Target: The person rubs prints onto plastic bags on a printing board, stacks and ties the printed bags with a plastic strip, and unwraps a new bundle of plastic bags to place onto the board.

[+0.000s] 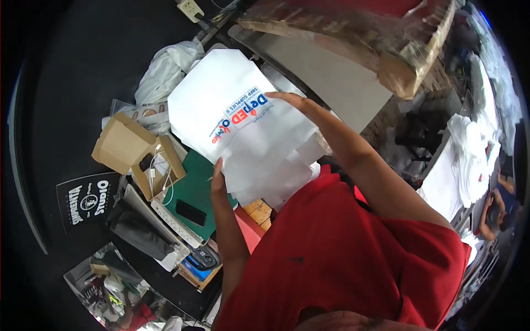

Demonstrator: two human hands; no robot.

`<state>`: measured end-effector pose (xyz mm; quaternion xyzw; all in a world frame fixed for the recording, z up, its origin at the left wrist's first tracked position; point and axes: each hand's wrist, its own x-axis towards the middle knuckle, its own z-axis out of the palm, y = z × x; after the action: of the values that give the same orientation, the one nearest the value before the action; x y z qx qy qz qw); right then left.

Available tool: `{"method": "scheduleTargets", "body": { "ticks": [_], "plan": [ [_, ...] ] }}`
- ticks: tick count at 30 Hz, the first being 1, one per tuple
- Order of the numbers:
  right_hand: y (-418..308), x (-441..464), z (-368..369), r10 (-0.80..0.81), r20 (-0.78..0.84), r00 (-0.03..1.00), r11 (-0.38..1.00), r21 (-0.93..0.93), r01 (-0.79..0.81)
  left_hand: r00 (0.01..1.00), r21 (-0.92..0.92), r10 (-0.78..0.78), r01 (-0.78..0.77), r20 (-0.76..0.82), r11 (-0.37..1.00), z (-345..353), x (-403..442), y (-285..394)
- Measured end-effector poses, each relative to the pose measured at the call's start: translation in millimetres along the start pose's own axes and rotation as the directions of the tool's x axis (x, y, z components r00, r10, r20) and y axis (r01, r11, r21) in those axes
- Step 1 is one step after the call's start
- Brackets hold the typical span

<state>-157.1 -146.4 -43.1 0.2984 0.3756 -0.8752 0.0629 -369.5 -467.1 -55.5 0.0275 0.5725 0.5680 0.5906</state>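
A white sheet [207, 96] with cut corners and blue and red "DepED" lettering lies in front of me, its print upside down to my view. More white sheets [270, 171] hang below it towards my body, overlapping unevenly. My left hand [218, 177] grips the sheet's lower left edge, thumb on top and the other fingers mostly hidden beneath. On the right side, my right hand [288, 100] holds the opposite edge beside the lettering, with part of its fingers out of sight. Whether one layer or several is pinched, I cannot tell.
Left of the sheets are an open cardboard box [124, 140] with a white cable, a black phone [190, 212] on a green surface [193, 171], and a power strip [176, 220]. A plastic-wrapped bundle [403, 71] stands upper right. Another person [494, 209] is at far right.
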Motion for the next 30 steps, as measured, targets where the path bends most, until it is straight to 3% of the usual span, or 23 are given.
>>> {"method": "scheduleTargets", "body": {
  "ticks": [1,4,5,6,8,12,16,18,19,20,21,22,23,24,26,27,30],
  "plan": [
    [-2,0,2,-0.01,0.102,0.995,0.995,0.101,0.0,0.999,-0.007,0.008,-0.007,0.031,1.0,1,-1,2],
    [-14,-14,10,-0.079,0.12,0.99,0.997,0.02,0.078,0.998,-0.058,-0.011,0.015,0.056,0.998,-5,-1,6],
    [-27,-30,22,0.02,0.105,0.994,0.998,0.049,-0.025,0.998,-0.059,-0.033,0.036,0.053,0.998,-11,5,2],
    [-30,-29,19,0.022,0.11,0.994,0.998,0.056,-0.029,0.997,-0.058,-0.057,0.06,0.049,0.997,-10,5,2],
    [-34,-28,8,0.105,-0.031,0.994,0.942,-0.318,-0.11,0.994,-0.092,-0.108,0.11,0.026,0.99,3,-3,10],
    [-19,-27,7,0.006,-0.026,1.0,0.974,-0.226,-0.011,0.981,-0.225,-0.19,0.193,0.034,0.955,29,-20,19],
    [-37,-63,39,-0.193,-0.175,0.966,0.919,-0.376,0.116,0.978,-0.167,-0.142,0.168,0.156,0.972,51,-25,31],
    [-9,-48,22,-0.192,-0.183,0.964,0.938,-0.325,0.125,0.999,-0.194,-0.035,0.035,0.007,0.98,105,-62,60],
    [3,-49,23,-0.208,-0.3,0.931,0.913,-0.402,0.074,0.998,-0.191,-0.054,0.058,0.028,0.98,97,-60,56],
    [10,-48,25,-0.222,-0.399,0.89,0.878,-0.479,0.005,0.993,-0.185,-0.083,0.097,0.08,0.978,85,-53,47],
    [-9,-88,59,-0.196,-0.418,0.887,0.916,-0.401,0.014,0.987,-0.181,-0.104,0.126,0.125,0.975,70,-46,36],
    [22,-70,33,-0.261,-0.369,0.892,0.908,-0.408,0.097,0.98,-0.173,-0.116,0.144,0.164,0.974,53,-40,24],
    [34,-104,63,-0.374,-0.39,0.841,0.905,-0.352,0.239,0.965,-0.158,-0.104,0.145,0.239,0.977,34,-49,14],
    [37,-163,112,-0.384,-0.466,0.797,0.893,-0.407,0.193,0.945,-0.138,-0.08,0.13,0.318,0.982,18,-62,-3],
    [65,-191,97,-0.403,-0.506,0.762,0.895,-0.393,0.212,0.884,-0.07,-0.158,0.209,0.44,0.975,23,-43,-18],
    [83,-202,85,-0.461,-0.496,0.736,0.887,-0.296,0.355,0.85,-0.051,-0.242,0.299,0.469,0.953,45,-52,-9],
    [119,-263,71,-0.425,-0.642,0.639,0.898,-0.21,0.387,0.632,0.083,-0.371,0.437,0.68,0.896,86,-18,-21]
  ]
}}
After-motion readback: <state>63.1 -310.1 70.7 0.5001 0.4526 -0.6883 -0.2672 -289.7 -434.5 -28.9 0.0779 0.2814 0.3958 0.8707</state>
